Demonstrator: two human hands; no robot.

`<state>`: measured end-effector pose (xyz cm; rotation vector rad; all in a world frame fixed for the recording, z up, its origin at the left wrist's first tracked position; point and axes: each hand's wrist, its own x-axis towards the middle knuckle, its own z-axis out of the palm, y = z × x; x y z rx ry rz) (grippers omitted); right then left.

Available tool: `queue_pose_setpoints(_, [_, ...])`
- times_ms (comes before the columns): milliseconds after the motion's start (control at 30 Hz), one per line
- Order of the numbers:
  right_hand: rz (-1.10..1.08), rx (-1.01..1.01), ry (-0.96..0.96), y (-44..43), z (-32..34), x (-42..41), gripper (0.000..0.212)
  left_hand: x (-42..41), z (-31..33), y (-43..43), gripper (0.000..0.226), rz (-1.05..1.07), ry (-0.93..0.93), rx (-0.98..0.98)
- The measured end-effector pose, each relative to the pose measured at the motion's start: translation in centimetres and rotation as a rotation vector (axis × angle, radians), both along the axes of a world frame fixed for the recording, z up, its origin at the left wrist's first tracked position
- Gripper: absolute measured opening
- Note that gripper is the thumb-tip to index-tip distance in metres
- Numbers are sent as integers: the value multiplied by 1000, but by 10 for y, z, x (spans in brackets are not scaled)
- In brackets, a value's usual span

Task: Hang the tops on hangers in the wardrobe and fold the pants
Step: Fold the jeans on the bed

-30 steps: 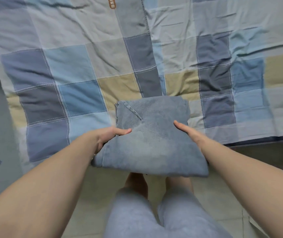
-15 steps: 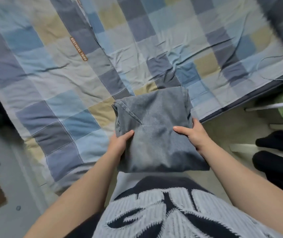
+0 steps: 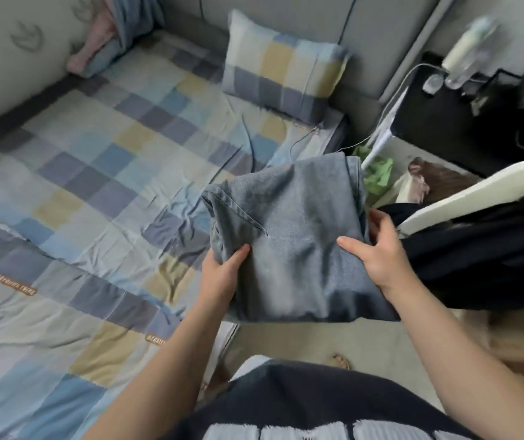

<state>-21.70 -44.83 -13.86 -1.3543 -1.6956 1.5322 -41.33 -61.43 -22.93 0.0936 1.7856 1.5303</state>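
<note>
The folded jeans [image 3: 292, 242] are held off the bed [image 3: 79, 192] at the centre of the frame, just past its right edge. The left hand [image 3: 222, 274] clamps their left side and the right hand [image 3: 381, 255] their right, with thumbs on top and the other fingers curled beneath, mostly hidden. The long axis runs away from the body. The bundle sits evenly between both hands, so setting it down probably needs both.

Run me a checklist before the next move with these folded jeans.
1. Folded blue denim pants, fold tidy: ok.
2. Left hand grip, thumb on top at the left edge: ok.
3. Right hand grip at the right edge: ok.
4. Bare stretch of checked patchwork bedspread beside the pants: ok.
5. Spot where the pants belong: cannot tell, no wardrobe or shelf in view.
</note>
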Motion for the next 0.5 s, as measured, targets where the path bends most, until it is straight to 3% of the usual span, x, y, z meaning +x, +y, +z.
queue_pose_setpoints(500, [-476, 180, 233, 180, 73, 386, 70, 298, 108, 302, 19, -512, 205, 261])
